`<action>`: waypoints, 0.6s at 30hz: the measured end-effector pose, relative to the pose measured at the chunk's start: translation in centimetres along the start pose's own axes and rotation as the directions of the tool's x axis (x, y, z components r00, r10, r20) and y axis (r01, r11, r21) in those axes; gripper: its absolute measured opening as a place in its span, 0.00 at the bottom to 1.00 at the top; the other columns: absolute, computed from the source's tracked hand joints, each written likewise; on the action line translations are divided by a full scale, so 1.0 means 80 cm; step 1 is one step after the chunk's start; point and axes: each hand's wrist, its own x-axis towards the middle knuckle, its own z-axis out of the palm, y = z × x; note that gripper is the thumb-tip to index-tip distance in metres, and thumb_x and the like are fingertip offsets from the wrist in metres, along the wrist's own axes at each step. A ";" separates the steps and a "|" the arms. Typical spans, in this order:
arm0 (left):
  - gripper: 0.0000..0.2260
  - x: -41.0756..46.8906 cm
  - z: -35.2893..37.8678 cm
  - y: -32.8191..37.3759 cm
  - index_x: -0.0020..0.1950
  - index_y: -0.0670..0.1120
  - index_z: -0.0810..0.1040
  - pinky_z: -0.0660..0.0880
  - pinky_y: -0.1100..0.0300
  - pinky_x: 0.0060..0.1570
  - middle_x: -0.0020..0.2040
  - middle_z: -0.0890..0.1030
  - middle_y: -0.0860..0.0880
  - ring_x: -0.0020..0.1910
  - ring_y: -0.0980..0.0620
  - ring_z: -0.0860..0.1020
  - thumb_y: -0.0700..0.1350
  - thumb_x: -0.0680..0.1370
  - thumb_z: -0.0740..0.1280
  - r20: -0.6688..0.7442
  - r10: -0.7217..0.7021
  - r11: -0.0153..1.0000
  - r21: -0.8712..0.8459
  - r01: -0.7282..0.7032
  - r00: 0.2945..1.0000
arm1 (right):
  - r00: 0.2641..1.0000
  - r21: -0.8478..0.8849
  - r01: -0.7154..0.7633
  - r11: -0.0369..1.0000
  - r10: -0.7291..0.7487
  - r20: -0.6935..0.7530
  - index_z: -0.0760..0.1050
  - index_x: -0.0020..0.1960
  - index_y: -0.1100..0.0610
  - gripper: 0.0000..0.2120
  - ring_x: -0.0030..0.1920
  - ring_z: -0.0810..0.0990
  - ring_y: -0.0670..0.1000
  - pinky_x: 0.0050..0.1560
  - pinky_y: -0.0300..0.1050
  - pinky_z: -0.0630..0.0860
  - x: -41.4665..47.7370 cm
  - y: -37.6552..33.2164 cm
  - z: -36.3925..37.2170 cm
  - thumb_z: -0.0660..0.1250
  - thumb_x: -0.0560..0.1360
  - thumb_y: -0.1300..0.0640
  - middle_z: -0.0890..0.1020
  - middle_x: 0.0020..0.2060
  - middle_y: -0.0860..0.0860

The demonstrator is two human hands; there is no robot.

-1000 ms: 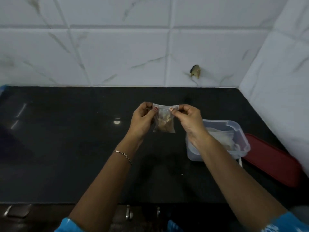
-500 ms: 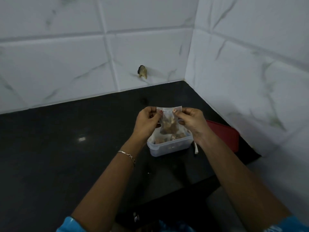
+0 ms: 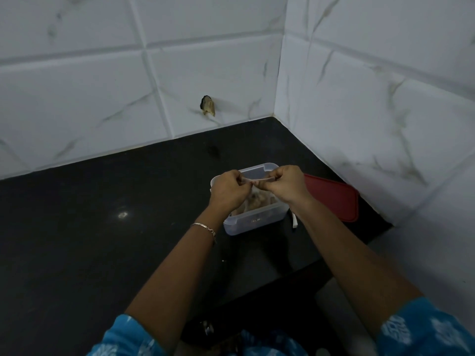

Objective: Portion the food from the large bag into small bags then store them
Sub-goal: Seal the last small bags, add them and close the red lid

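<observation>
A small clear bag (image 3: 257, 194) with brown food inside hangs over a clear plastic tub (image 3: 253, 220) on the black counter. My left hand (image 3: 227, 190) pinches the left end of the bag's top strip. My right hand (image 3: 284, 185) pinches the right end. The strip is stretched flat between them. Most of the bag's body is hidden behind my hands and dips into the tub. More bagged food lies in the tub.
A red lid (image 3: 334, 196) lies right of the tub near the tiled corner wall. A small white strip (image 3: 295, 222) sits by the tub's right side. The black counter (image 3: 102, 227) stretches left; its front edge drops off at lower right.
Both hands have carried the small bag to the right and down, from the open counter to just above the tub. The view has turned toward the corner.
</observation>
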 end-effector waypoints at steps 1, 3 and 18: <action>0.06 0.001 0.001 -0.001 0.46 0.42 0.79 0.80 0.47 0.48 0.42 0.83 0.43 0.43 0.46 0.82 0.45 0.77 0.66 0.001 -0.013 1.000 0.022 0.013 1.000 | 1.000 -0.062 0.019 0.998 -0.020 -0.015 0.81 0.34 0.59 0.12 0.39 0.84 0.50 0.44 0.47 0.81 0.003 0.002 0.000 0.81 0.63 0.53 0.84 0.34 0.52; 0.05 0.003 0.003 -0.002 0.44 0.45 0.78 0.79 0.52 0.47 0.42 0.83 0.45 0.43 0.47 0.82 0.45 0.76 0.67 0.007 -0.029 0.998 0.060 0.029 1.000 | 0.996 -0.167 0.081 0.983 -0.085 -0.013 0.83 0.37 0.57 0.08 0.40 0.83 0.48 0.44 0.45 0.79 0.006 0.006 -0.002 0.79 0.66 0.53 0.85 0.36 0.51; 0.20 -0.008 0.020 -0.007 0.67 0.46 0.70 0.72 0.54 0.58 0.66 0.69 0.43 0.62 0.45 0.72 0.46 0.76 0.68 -0.102 0.236 0.875 0.455 -0.165 0.966 | 0.993 -0.484 0.089 0.870 -0.118 -0.030 0.80 0.54 0.57 0.16 0.54 0.81 0.53 0.56 0.43 0.73 0.016 0.090 -0.115 0.76 0.69 0.53 0.82 0.53 0.54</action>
